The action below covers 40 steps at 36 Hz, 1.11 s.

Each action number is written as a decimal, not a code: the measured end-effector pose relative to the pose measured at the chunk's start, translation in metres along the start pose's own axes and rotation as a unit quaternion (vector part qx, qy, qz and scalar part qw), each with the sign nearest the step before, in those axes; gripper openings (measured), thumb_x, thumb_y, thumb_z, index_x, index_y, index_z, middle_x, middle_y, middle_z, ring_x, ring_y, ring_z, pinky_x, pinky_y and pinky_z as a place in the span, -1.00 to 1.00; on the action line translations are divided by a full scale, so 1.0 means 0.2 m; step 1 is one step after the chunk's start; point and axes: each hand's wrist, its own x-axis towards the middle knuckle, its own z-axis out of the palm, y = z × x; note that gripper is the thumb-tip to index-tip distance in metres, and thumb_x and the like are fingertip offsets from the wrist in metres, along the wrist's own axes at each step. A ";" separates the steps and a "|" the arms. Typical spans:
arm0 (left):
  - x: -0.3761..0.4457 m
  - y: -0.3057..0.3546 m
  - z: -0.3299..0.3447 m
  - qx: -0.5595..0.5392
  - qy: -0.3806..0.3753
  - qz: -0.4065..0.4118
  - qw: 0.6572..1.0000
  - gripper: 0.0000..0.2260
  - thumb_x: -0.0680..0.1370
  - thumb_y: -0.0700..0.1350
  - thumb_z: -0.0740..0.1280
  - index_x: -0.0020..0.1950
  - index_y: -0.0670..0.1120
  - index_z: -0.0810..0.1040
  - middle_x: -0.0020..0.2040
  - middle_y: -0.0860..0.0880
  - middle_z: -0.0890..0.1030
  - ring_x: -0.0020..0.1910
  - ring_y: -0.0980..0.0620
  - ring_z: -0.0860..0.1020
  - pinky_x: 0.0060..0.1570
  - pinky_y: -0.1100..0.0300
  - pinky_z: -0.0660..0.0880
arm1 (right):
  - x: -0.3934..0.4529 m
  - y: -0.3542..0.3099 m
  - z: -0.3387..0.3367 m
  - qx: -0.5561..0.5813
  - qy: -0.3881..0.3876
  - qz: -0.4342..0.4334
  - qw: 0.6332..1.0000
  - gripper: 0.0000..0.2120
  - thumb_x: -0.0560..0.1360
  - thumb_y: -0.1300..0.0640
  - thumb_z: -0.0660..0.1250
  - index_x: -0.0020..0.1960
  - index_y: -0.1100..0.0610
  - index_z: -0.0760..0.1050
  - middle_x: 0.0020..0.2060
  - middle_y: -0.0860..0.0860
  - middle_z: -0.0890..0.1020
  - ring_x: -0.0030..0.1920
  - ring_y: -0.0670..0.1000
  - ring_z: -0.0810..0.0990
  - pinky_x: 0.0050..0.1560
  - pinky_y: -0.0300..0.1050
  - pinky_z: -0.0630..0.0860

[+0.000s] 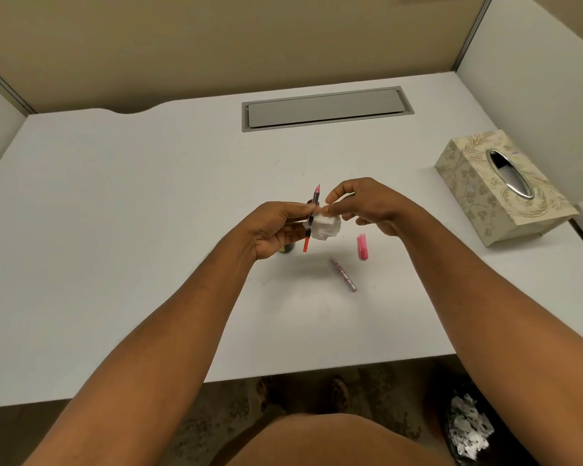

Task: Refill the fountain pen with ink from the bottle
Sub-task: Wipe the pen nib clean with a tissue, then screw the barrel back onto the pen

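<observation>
Wiping seems the step in hand: left hand (pixel 276 230) pinches the pen's inner section (pixel 312 218) above the white surface (pixel 115 230), near-upright, nib pointing far. Right hand (pixel 367 205) holds crumpled tissue (pixel 325 227) against it. Next, probably refitting the barrel (pixel 343 274) lying near right.

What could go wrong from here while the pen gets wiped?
The ink bottle sits mostly hidden under the left hand; lowering that hand blind could tip it. The pen is pinched near its middle, nib up, with the tissue pressed by the right hand; a slip may smear ink on fingers or the desk. The barrel lies loose and could roll.
</observation>
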 end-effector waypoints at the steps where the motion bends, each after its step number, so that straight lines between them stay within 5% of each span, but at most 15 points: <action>1: 0.00 0.00 0.00 -0.002 0.003 0.001 1.000 -0.78 0.56 -0.23 0.39 0.18 -0.27 0.64 0.03 -0.12 0.64 -0.05 -0.05 0.59 -0.15 0.23 0.61 | 0.00 0.00 0.00 0.001 0.000 0.000 1.000 -0.77 0.40 0.07 0.55 0.00 0.13 0.64 -0.15 0.01 0.65 -0.13 -0.02 0.54 -0.09 -0.07 0.40; 8: 0.01 -0.01 0.01 -0.015 0.025 -0.004 1.000 -0.87 0.56 -0.20 0.40 0.07 -0.20 0.67 -0.24 0.02 0.67 -0.40 0.13 0.59 -0.35 0.29 0.54 | 0.00 0.02 -0.04 0.044 0.031 -0.003 0.999 -0.76 0.50 -0.07 0.43 0.03 0.08 0.63 -0.05 -0.01 0.71 -0.08 -0.02 0.59 -0.07 -0.08 0.44; 11: 0.02 -0.01 0.01 -0.031 0.037 -0.007 0.999 -0.92 0.56 -0.19 0.39 0.00 -0.15 0.67 -0.31 0.06 0.68 -0.50 0.16 0.57 -0.28 0.26 0.51 | -0.01 0.07 -0.07 0.066 0.084 -0.009 0.994 -0.77 0.53 -0.07 0.39 0.04 0.08 0.62 -0.06 -0.01 0.71 -0.12 -0.04 0.59 -0.10 -0.11 0.45; 15: 0.03 -0.02 0.00 -0.070 0.057 -0.012 0.996 -0.90 0.56 -0.18 0.40 0.04 -0.17 0.67 -0.20 0.03 0.71 -0.28 0.05 0.65 -0.30 0.24 0.57 | -0.05 0.20 -0.02 0.054 0.152 -0.028 0.986 -0.89 0.53 0.09 0.38 -0.05 0.12 0.63 -0.12 0.03 0.70 -0.22 -0.05 0.57 -0.23 -0.21 0.46; 18: 0.04 -0.03 0.01 -0.103 0.074 -0.016 0.992 -0.84 0.56 -0.19 0.41 0.11 -0.21 0.65 -0.15 -0.02 0.71 -0.32 0.04 0.67 -0.30 0.20 0.61 | -0.09 0.34 0.05 -0.038 0.176 -0.031 0.983 -0.93 0.48 0.10 0.40 -0.16 0.08 0.63 -0.22 0.01 0.70 -0.27 -0.08 0.57 -0.17 -0.16 0.48; 23: 0.05 -0.05 0.04 -0.135 0.076 -0.022 0.988 -0.94 0.57 -0.22 0.40 -0.02 -0.20 0.65 -0.24 -0.01 0.72 -0.40 0.06 0.68 -0.43 0.25 0.57 | -0.13 0.49 0.18 -0.204 0.151 -0.013 0.967 -0.91 0.48 0.09 0.37 -0.20 0.02 0.58 -0.09 -0.04 0.70 0.04 0.04 0.64 -0.04 -0.09 0.50; 32: 0.06 -0.06 0.11 -0.149 0.095 -0.029 0.984 -0.78 0.54 -0.18 0.44 0.17 -0.18 0.65 -0.07 -0.02 0.71 -0.21 0.01 0.68 -0.41 0.25 0.57 | -0.14 0.57 0.32 -0.325 0.141 0.002 0.935 -0.74 0.49 -0.16 0.36 -0.09 0.04 0.55 -0.20 -0.03 0.62 -0.15 0.06 0.58 -0.14 -0.08 0.52; 40: 0.05 -0.07 0.13 -0.169 0.106 -0.027 0.980 -0.75 0.53 -0.18 0.45 0.19 -0.20 0.64 0.04 -0.08 0.71 -0.15 -0.02 0.67 -0.42 0.26 0.57 | -0.15 0.57 0.35 -0.351 0.135 -0.011 0.927 -0.86 0.53 0.02 0.33 -0.05 0.09 0.57 -0.17 0.04 0.62 -0.14 0.10 0.59 -0.17 -0.06 0.54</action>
